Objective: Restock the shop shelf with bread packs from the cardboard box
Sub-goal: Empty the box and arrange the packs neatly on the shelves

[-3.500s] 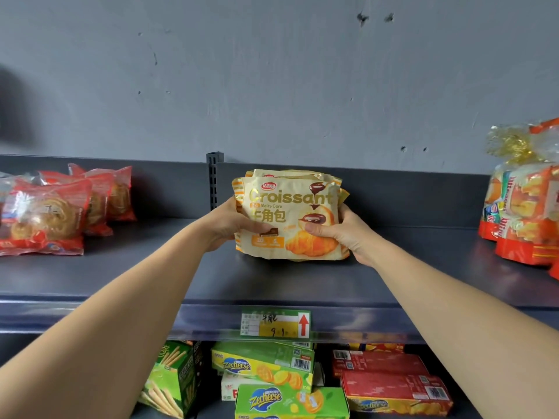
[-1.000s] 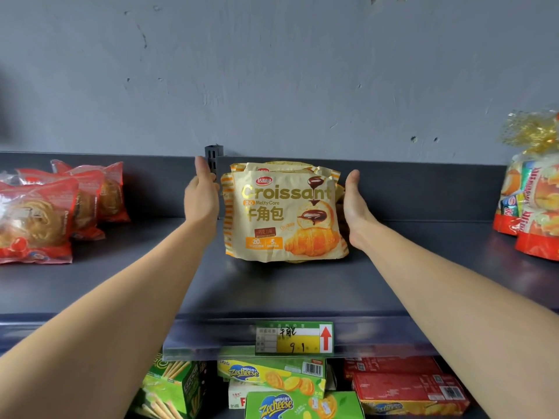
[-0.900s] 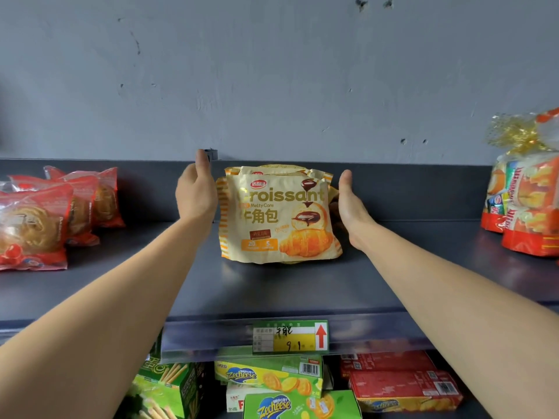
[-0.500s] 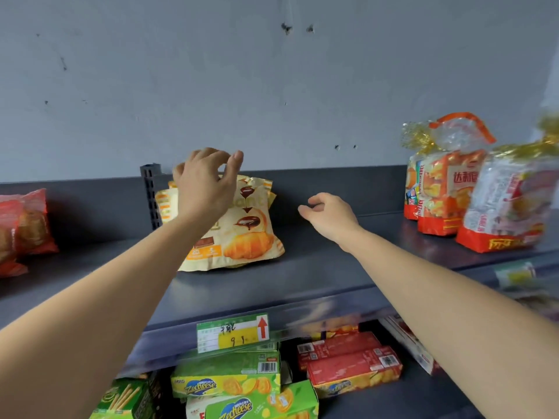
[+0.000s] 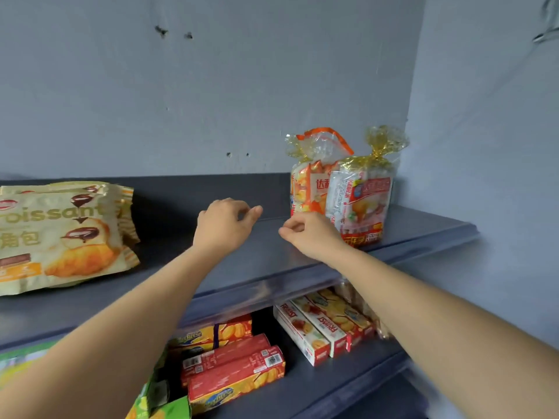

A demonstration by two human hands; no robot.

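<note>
A stack of cream-and-gold croissant packs (image 5: 60, 237) leans against the back rail of the dark grey top shelf (image 5: 242, 267), at the far left of the view. My left hand (image 5: 222, 226) hovers over the bare middle of the shelf, fingers loosely curled, holding nothing. My right hand (image 5: 311, 234) hangs beside it, just left of the bagged bread packs (image 5: 360, 201), fingers curled and not gripping anything. Both hands are well clear of the croissant packs. No cardboard box is in view.
Two clear bags with gold ties stand at the shelf's right end near the wall corner. On the lower shelf (image 5: 317, 385) lie red and orange biscuit boxes (image 5: 236, 376), white-and-red boxes (image 5: 320, 328) and green boxes (image 5: 160, 406) at the bottom left.
Both hands let go of the croissant packs and drew back. The view swung right, so the packs now sit at the left edge and both hands are over the shelf's middle.
</note>
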